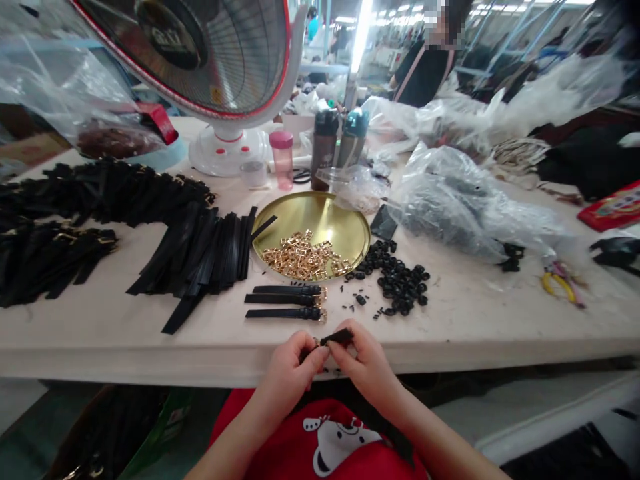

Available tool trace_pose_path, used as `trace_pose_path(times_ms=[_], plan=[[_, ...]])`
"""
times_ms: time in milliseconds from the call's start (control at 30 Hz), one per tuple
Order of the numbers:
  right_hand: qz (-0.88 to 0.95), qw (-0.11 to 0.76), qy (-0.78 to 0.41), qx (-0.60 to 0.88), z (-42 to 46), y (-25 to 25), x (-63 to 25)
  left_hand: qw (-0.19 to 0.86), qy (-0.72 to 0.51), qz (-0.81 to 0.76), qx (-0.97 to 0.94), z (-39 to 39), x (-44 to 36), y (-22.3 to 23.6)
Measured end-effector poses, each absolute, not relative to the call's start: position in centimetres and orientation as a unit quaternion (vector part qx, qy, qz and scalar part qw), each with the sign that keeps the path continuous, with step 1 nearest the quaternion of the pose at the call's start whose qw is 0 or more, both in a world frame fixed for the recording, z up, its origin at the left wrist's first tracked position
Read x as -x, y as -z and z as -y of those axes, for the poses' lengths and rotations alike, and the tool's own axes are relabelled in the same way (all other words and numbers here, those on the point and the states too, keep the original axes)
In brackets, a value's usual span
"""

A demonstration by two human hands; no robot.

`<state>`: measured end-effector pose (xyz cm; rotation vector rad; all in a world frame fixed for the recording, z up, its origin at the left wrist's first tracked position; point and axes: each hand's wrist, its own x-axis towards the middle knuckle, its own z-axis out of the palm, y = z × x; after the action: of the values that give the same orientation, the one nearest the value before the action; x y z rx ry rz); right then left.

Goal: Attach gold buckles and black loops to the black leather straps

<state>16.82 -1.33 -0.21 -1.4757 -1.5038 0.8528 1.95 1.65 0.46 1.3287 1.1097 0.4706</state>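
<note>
At the front edge of a pale, flat-topped table (475,327), the left hand (294,360) and the right hand (364,355) are meeting over a short, flat, dark strip (341,335), which is sitting between them. The left thumb and fingers are pinching its left end, where a small glint is showing that may be metal; the right thumb and fingers are gripping the other end, probably to steady so small a piece from both sides. Just beyond, three black straps with gold-toned buckles (280,313) are lying roughly parallel, buckles to the right, seemingly for order. Behind them, a round, shiny, gold-coloured tray (345,215) is holding a heap of small gold-toned metal pieces (303,259), its rim presumably containing them. Small black ring-shaped pieces (403,288) are lying loose to the right, and flat black straps (220,257) are fanning out to the left, apparently within easy reach.
</note>
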Motion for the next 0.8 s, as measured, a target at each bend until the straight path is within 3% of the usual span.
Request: trace_pose_path(times_ms=[100,400,633,800], plan=[[0.597,0.415,-0.394,0.562,1.1,0.2,-17.4,0.63,-0.2,-0.487,-0.571,-2.4,-2.2,0.4],[0.582,0.415,-0.405,0.569,0.9,1.4,-17.5,0.614,-0.183,-0.496,-0.586,-3.3,-2.9,0.7],[0.442,0.453,-0.569,0.525,0.3,0.5,-17.4,0.617,-0.145,-0.515,-0.577,-2.9,-2.7,0.7],[0.414,0.438,-0.587,0.541,0.1,1.2,-16.9,0.574,-0.162,-0.538,-0.595,-2.6,-2.8,0.6]])
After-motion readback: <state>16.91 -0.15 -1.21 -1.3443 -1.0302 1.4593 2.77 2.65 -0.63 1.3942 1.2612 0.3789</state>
